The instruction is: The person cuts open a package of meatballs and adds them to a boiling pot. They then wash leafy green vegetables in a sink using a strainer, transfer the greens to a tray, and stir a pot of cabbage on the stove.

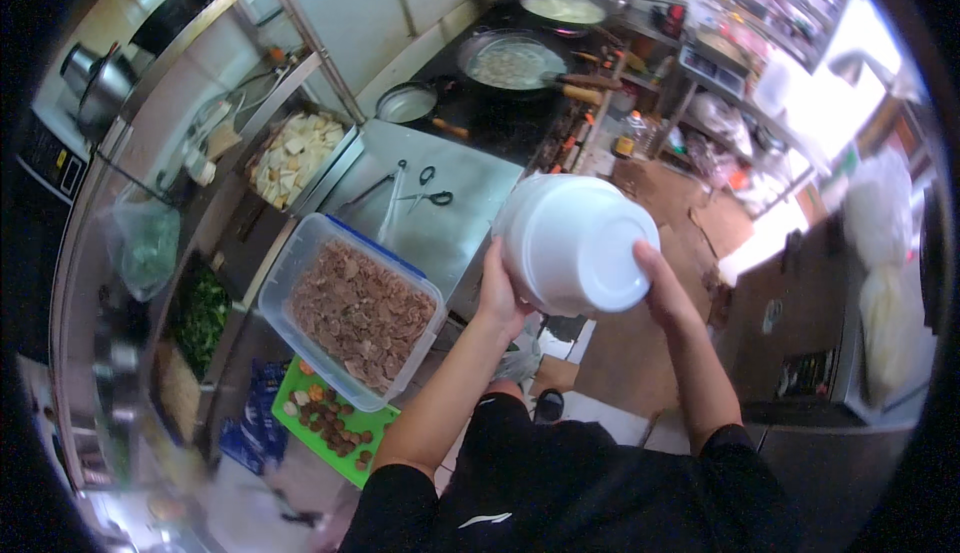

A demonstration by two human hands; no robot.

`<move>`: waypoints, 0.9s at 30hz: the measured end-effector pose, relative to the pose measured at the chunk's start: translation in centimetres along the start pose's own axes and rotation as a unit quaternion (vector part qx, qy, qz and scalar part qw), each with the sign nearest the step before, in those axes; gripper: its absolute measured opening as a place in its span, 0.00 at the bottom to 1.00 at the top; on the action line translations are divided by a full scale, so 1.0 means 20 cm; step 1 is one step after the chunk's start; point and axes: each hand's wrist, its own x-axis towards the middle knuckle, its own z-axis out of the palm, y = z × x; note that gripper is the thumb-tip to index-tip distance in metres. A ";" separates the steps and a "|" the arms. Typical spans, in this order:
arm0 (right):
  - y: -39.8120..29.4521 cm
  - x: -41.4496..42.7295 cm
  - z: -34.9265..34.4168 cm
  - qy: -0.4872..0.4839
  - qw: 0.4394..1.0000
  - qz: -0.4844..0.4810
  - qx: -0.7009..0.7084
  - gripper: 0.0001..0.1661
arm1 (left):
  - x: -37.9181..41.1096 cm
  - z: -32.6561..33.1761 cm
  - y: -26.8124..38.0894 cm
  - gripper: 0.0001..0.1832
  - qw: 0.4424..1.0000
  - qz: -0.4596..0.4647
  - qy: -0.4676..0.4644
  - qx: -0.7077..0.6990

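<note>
Between my two hands I hold a white round container (577,245), seemingly a stack of bowls, tilted with its base towards the right. My left hand (504,290) grips its left side, and my right hand (664,279) presses against the base. To the left, a clear plastic tub with a blue latch (274,283) holds sliced brown meat (360,309). Beyond it, scissors (435,197) and tongs (391,204) lie on the steel counter (465,234).
Pans, including a large wok of pale liquid (514,62), stand on the black stove. A green board (341,463) bears small round brown pieces. A tray of pale chunks (296,152) is at the left, and a shelf rack (675,122) at the right.
</note>
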 end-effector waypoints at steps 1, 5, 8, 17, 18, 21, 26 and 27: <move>-0.07 0.11 0.00 -0.009 1.000 0.016 -0.012 0.43 | 0.07 0.02 0.01 0.34 1.000 -0.008 0.026 0.003; -0.24 0.60 0.11 -0.111 0.991 0.030 -0.064 0.48 | 0.40 -0.05 0.29 0.37 0.998 0.023 -0.020 -0.050; -0.30 1.08 0.31 -0.169 0.984 0.035 -0.045 0.48 | 0.69 -0.18 0.76 0.36 0.998 0.062 0.022 0.018; -0.17 2.12 0.91 -0.302 0.944 0.057 -0.122 0.53 | 1.19 -0.74 1.38 0.33 0.988 0.154 0.029 0.020; -0.18 2.16 0.91 -0.313 0.934 0.059 -0.164 0.55 | 1.18 -0.74 1.35 0.34 0.992 0.120 0.044 -0.008; -0.15 2.34 0.94 -0.325 0.910 0.117 -0.228 0.59 | 1.16 -0.65 1.30 0.35 0.991 0.026 0.105 -0.080; -0.18 2.42 1.01 -0.401 0.884 0.068 -0.231 0.59 | 1.11 -0.72 1.23 0.35 0.941 0.223 0.233 -0.102; -0.16 2.43 1.00 -0.418 0.871 0.065 -0.250 0.59 | 1.13 -0.68 1.20 0.36 0.926 0.253 0.265 -0.096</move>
